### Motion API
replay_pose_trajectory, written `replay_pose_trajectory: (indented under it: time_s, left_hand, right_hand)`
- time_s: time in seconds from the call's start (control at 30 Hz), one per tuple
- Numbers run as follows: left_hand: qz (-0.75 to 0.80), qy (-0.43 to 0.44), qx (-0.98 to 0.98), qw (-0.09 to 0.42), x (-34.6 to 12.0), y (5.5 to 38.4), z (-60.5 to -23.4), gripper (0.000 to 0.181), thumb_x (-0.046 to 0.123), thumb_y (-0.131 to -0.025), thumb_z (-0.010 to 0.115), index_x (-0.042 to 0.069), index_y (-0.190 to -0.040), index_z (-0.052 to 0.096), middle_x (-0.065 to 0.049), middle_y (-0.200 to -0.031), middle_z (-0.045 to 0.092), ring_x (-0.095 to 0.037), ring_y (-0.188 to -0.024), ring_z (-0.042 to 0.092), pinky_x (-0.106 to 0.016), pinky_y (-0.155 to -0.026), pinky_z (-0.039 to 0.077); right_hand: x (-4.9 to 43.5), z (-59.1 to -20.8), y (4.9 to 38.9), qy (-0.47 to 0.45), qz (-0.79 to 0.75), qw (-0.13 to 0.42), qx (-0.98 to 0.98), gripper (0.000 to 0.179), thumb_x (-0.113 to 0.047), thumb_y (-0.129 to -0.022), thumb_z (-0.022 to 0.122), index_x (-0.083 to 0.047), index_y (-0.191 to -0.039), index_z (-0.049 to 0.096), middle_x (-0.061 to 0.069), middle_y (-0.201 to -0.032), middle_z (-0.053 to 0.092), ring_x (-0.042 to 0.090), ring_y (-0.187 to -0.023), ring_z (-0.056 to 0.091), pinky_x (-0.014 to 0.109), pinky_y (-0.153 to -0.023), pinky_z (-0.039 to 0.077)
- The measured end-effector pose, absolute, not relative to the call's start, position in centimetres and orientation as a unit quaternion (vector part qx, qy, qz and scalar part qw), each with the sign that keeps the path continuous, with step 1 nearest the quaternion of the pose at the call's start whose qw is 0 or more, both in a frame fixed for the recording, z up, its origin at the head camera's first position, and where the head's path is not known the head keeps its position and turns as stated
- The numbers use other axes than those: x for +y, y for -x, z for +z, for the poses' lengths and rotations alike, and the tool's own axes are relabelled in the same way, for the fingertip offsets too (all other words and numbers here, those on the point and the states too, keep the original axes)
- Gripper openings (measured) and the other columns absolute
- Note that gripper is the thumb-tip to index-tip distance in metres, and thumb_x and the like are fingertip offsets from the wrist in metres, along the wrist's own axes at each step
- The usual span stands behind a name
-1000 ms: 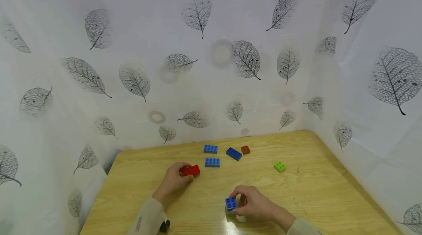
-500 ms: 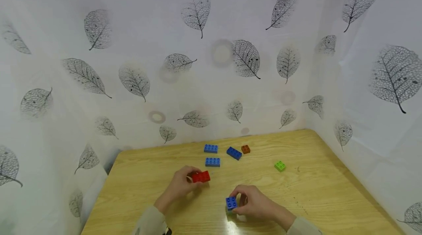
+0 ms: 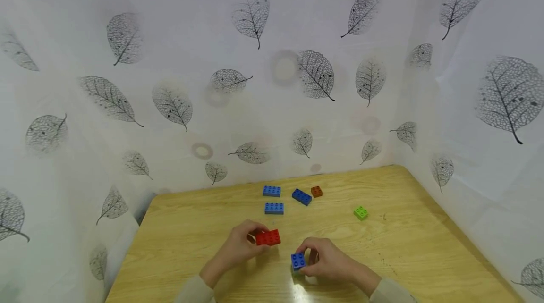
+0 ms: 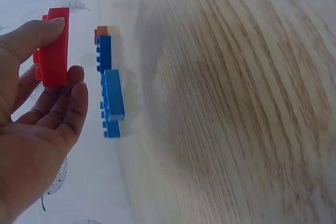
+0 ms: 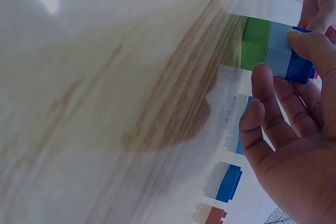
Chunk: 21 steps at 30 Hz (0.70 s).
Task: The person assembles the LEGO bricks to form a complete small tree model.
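Note:
My left hand (image 3: 240, 246) pinches a red toy building brick (image 3: 268, 237) between thumb and fingers. In the left wrist view the red brick (image 4: 55, 51) is raised off the table, its studs facing the palm side. My right hand (image 3: 327, 260) grips a small stack of bricks with a blue brick (image 3: 298, 260) on top. The right wrist view shows the stack's layers: a green brick (image 5: 255, 44) at the table, a light blue brick (image 5: 279, 51) in the middle and the dark blue one (image 5: 301, 61) uppermost. The red brick is left of the stack, a short gap apart.
Toward the back of the wooden table (image 3: 191, 218) lie two light blue bricks (image 3: 274, 208), a dark blue brick (image 3: 301, 197) and an orange-brown brick (image 3: 316, 191). A lime green brick (image 3: 361, 213) sits at the right. A leaf-print curtain (image 3: 263, 105) hangs behind and at both sides.
My left hand has carried the red brick rightward and toward me, closer to the stack. The right hand stays in place on the stack.

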<state>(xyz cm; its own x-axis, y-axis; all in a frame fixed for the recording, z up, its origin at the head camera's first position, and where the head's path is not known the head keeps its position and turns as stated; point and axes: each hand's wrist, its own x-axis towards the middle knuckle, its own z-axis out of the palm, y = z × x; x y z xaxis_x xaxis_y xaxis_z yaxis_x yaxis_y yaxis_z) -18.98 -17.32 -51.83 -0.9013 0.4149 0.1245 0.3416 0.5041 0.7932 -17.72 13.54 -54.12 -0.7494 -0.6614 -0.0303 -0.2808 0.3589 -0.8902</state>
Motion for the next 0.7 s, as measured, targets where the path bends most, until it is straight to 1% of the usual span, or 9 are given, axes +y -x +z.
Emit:
replay_pose_trajectory:
  time_s: [0.1,0.27,0.47,0.7]
  left_hand:
    - [0.45,-0.228,0.862,0.054,-16.9,18.6,-51.6,0.037,0.021,-0.086,0.088,0.014,-0.119,0.073,0.0,-0.109,0.069,-0.007,-0.096,0.062,-0.023,-0.08,0.056]
    - [0.453,-0.244,0.855,0.066,-16.2,18.2,-51.4,0.037,0.023,-0.086,0.088,0.016,-0.119,0.073,0.001,-0.109,0.07,-0.006,-0.095,0.061,-0.024,-0.08,0.056]
    - [0.455,-0.267,0.847,0.066,-15.6,17.7,-51.4,0.035,0.02,-0.085,0.088,0.016,-0.117,0.074,0.003,-0.106,0.07,-0.002,-0.092,0.062,-0.026,-0.08,0.058]
    - [0.459,-0.273,0.841,0.087,-15.0,17.3,-51.3,0.032,0.022,-0.087,0.087,0.018,-0.117,0.074,0.005,-0.104,0.069,-0.002,-0.092,0.061,-0.025,-0.081,0.057]
  right_hand:
    - [13.6,-54.0,17.7,0.293,-0.482,0.198,0.802,0.025,-0.025,-0.092,0.082,-0.022,-0.115,0.072,-0.001,-0.102,0.071,0.005,-0.08,0.065,0.022,-0.069,0.054]
    - [13.5,-53.9,17.7,0.293,-0.479,0.2,0.803,0.025,-0.025,-0.092,0.082,-0.023,-0.115,0.072,-0.002,-0.101,0.071,0.005,-0.079,0.065,0.023,-0.068,0.054]
    - [13.5,-53.9,17.7,0.292,-0.474,0.199,0.806,0.025,-0.025,-0.092,0.082,-0.023,-0.115,0.072,-0.002,-0.101,0.071,0.005,-0.079,0.064,0.022,-0.068,0.054]
    - [13.6,-53.9,17.7,0.295,-0.473,0.197,0.806,0.026,-0.024,-0.092,0.082,-0.022,-0.116,0.072,-0.003,-0.1,0.071,0.004,-0.079,0.064,0.022,-0.067,0.054]
